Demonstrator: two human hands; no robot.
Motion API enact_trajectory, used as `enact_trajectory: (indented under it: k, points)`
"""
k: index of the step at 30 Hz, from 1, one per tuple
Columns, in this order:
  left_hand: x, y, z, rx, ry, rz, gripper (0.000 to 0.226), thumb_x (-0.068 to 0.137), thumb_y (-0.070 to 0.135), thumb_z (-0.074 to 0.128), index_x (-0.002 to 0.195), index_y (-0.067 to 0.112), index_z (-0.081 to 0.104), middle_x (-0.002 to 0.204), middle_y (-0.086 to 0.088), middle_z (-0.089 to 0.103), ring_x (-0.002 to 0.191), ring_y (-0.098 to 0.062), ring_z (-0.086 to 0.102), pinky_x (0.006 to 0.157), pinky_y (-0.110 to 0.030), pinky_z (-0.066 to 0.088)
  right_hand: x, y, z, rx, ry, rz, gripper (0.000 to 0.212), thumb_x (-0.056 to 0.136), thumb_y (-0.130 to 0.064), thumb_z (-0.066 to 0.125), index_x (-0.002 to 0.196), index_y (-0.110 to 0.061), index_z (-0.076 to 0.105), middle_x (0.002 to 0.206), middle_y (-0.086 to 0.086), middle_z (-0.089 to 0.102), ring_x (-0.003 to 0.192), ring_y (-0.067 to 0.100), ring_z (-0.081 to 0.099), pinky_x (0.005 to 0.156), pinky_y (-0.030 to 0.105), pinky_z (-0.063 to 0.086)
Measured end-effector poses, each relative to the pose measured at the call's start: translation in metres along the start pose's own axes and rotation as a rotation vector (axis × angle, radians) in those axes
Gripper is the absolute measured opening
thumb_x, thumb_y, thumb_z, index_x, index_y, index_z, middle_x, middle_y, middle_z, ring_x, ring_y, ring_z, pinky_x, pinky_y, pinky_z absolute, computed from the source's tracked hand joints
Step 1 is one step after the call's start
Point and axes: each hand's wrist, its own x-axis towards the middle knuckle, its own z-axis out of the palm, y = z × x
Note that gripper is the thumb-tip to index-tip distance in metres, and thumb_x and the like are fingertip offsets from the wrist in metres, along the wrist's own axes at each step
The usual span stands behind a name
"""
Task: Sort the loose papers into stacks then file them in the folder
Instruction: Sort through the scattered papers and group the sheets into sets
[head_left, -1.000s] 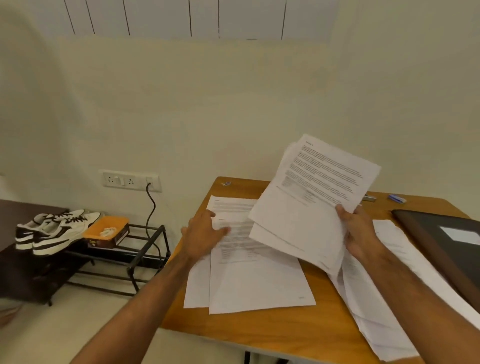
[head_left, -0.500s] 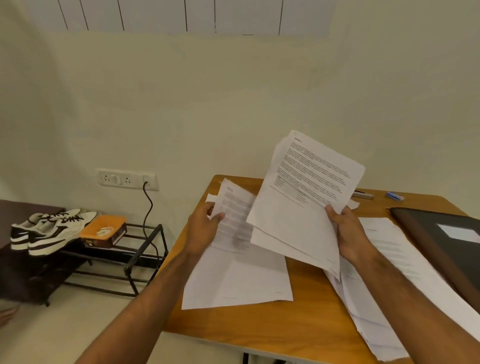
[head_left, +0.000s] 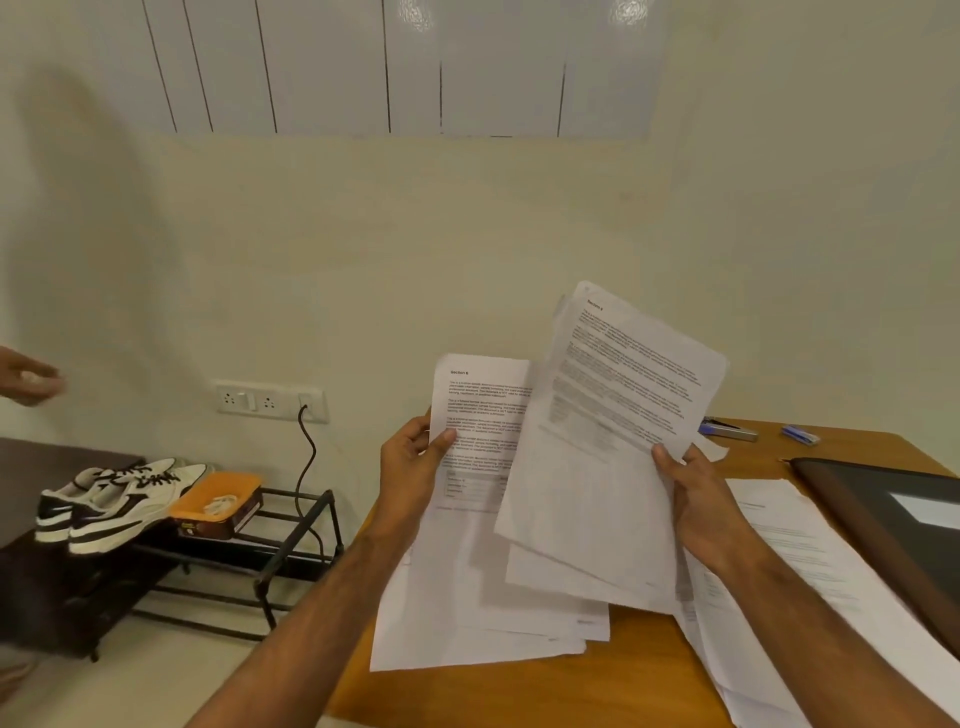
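Observation:
My left hand (head_left: 411, 467) grips the left edge of a single printed sheet (head_left: 480, 415), held upright above the wooden table (head_left: 613, 670). My right hand (head_left: 696, 499) grips a fanned bundle of printed papers (head_left: 613, 447) by its right edge, raised and overlapping the single sheet. Under both hands a flat pile of white sheets (head_left: 467, 618) lies on the table's left part. More loose papers (head_left: 810, 571) spread along the right side. A dark folder (head_left: 893, 514) with a white label lies at the far right.
A stapler (head_left: 727, 430) and a small blue item (head_left: 802, 434) sit at the table's back edge. Left of the table stands a black metal rack (head_left: 291, 545) with white sneakers (head_left: 124, 493) and an orange box (head_left: 218, 504). Another person's hand (head_left: 28, 376) shows at the left edge.
My left hand has lifted one sheet off the flat pile and raised it upright beside the bundle. The right hand's bundle has stayed raised. Another hand came into view at left.

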Motion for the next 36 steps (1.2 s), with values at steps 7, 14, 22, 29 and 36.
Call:
enact_trajectory:
  k: [7,14,22,29,36]
  points:
    - [-0.011,0.005,0.027,0.067,-0.16,0.0,0.017,0.096,0.02,0.064,0.11,0.029,0.07,0.111,-0.002,0.075,0.101,-0.021,0.072,0.086,-0.038,0.059,0.003,0.014,0.016,-0.166,-0.098,0.112,0.041,0.098,-0.005,0.058,0.138,-0.005,0.056,0.134,0.016,0.065,0.121,0.032,0.064,0.1,0.044,0.052]
    - [0.001,-0.034,-0.047,1.175,-0.013,-0.175,0.054,0.089,0.05,0.066,0.131,0.019,0.053,0.132,-0.007,0.052,0.128,-0.029,0.045,0.104,-0.048,0.039,0.015,0.009,-0.008,-0.249,0.144,0.028,0.045,0.093,-0.002,0.066,0.137,-0.004,0.057,0.132,0.011,0.066,0.117,0.031,0.064,0.105,0.049,0.05]
    - [0.009,-0.048,-0.08,0.874,0.026,-0.392,0.055,0.087,0.031,0.075,0.133,0.011,0.051,0.13,-0.011,0.063,0.112,-0.029,0.065,0.09,-0.042,0.053,0.014,0.018,-0.021,-0.414,0.203,-0.006,0.046,0.096,-0.004,0.063,0.14,-0.015,0.055,0.13,0.005,0.066,0.115,0.028,0.065,0.099,0.049,0.053]
    - [0.01,-0.045,-0.081,1.102,0.234,0.028,0.02,0.095,0.025,0.065,0.109,0.013,0.071,0.107,-0.003,0.07,0.092,-0.021,0.068,0.074,-0.029,0.052,0.013,0.01,-0.013,-0.49,0.176,-0.046,0.046,0.098,-0.012,0.063,0.141,-0.023,0.05,0.128,0.002,0.063,0.112,0.027,0.063,0.097,0.05,0.053]
    - [0.009,-0.039,-0.055,0.475,0.135,-0.033,0.013,0.095,0.023,0.065,0.103,0.013,0.068,0.093,0.0,0.073,0.08,-0.012,0.071,0.068,-0.027,0.058,0.01,0.003,-0.015,-0.193,0.066,-0.03,0.047,0.096,-0.002,0.061,0.14,-0.017,0.055,0.13,0.005,0.069,0.118,0.027,0.067,0.096,0.044,0.057]
